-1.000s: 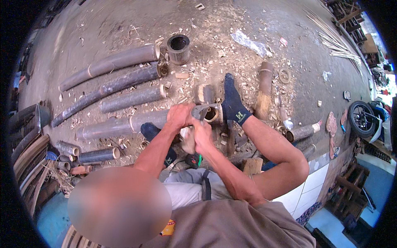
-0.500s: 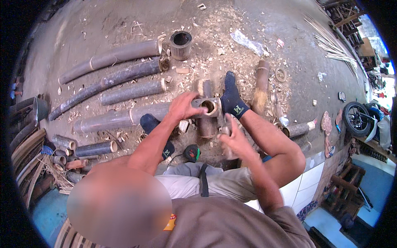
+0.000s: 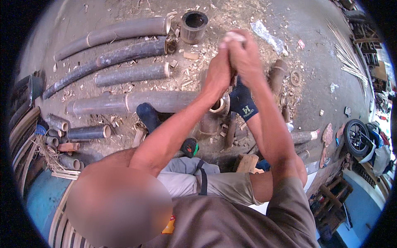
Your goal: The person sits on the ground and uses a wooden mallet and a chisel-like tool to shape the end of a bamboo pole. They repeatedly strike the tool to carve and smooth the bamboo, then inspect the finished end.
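My left hand (image 3: 218,71) and my right hand (image 3: 245,60) are raised and pressed together, fingers closed, beyond the end of a long bamboo tube (image 3: 165,101). A small pale patch shows at the top of the hands, too blurred to name. The tube lies across the floor in front of me, with a round hole (image 3: 216,106) near its right end, partly behind my left forearm. A shorter, thicker bamboo piece (image 3: 208,125) lies crosswise under that end. My socked feet (image 3: 244,99) rest beside the tube. A brown stick-like piece (image 3: 230,131) stands close to its end.
Several bamboo lengths (image 3: 132,74) lie at the far left, with a dark hollow cylinder (image 3: 192,34) beyond them. Pale chips litter the floor. A wooden block (image 3: 247,163) sits by my right leg, a black-and-green round object (image 3: 190,147) between my legs. A wheel (image 3: 357,138) stands at right.
Both hands have moved up and away from the holed tube end and come together. The blurred object near my right hand is no longer seen there. The view has shifted slightly.
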A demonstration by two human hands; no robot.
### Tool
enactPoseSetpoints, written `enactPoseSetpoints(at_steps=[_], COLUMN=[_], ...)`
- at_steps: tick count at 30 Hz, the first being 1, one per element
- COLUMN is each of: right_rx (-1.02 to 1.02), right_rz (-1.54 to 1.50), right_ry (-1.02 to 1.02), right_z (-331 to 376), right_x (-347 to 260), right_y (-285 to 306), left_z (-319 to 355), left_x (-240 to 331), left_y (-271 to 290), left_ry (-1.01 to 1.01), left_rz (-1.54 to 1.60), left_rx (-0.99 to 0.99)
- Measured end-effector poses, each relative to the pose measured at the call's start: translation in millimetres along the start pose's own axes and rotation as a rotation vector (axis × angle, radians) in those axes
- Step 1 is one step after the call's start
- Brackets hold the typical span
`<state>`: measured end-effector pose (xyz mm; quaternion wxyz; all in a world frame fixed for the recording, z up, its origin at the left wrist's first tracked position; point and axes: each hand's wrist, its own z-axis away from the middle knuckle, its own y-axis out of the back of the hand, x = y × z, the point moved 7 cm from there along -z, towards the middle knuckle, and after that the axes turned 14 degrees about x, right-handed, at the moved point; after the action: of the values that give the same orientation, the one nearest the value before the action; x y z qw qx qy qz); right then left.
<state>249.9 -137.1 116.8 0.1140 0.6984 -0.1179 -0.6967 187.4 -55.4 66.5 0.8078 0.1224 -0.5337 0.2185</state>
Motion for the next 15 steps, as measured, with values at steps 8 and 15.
enactPoseSetpoints(at_steps=[8,15], right_rx=[-0.656,-0.164], right_rz=[0.249,-0.128], right_ry=[-0.11,-0.536], right_z=[17.3,5.8], right_x=[120.7,144.8], right_y=[-137.0,-60.4], left_z=[3.8,-8.8], left_x=[-128.7,-113.0], left_y=[28.9,-4.4], left_ry=[0.474,0.466], left_rz=[0.563,0.088], left_rx=[0.432,0.066])
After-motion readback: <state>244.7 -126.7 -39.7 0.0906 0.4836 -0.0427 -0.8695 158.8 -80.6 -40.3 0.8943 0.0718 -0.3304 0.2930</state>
